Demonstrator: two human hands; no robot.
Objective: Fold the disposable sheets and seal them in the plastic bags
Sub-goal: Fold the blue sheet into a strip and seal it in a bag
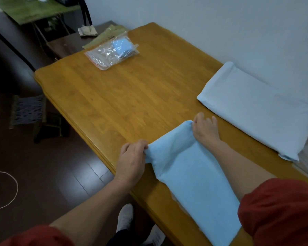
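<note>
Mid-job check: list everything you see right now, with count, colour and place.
table: one, orange-brown wood, centre.
blue sheet: one, light blue, near table edge, partly folded.
folded sheet: one, pale blue-white, right, by the wall.
plastic bag: one, clear, far end, holds a blue pack.
stool: one, woven seat, floor left.
left hand: one, pinches blue sheet's left corner.
right hand: one, pinches its far corner.

I see a honey-coloured wooden table (132, 96) set against a plain pale wall (220, 23), with dark plank floor (52, 174), a woven stool (28, 109) and a green-topped table (30, 13) beyond.
</note>
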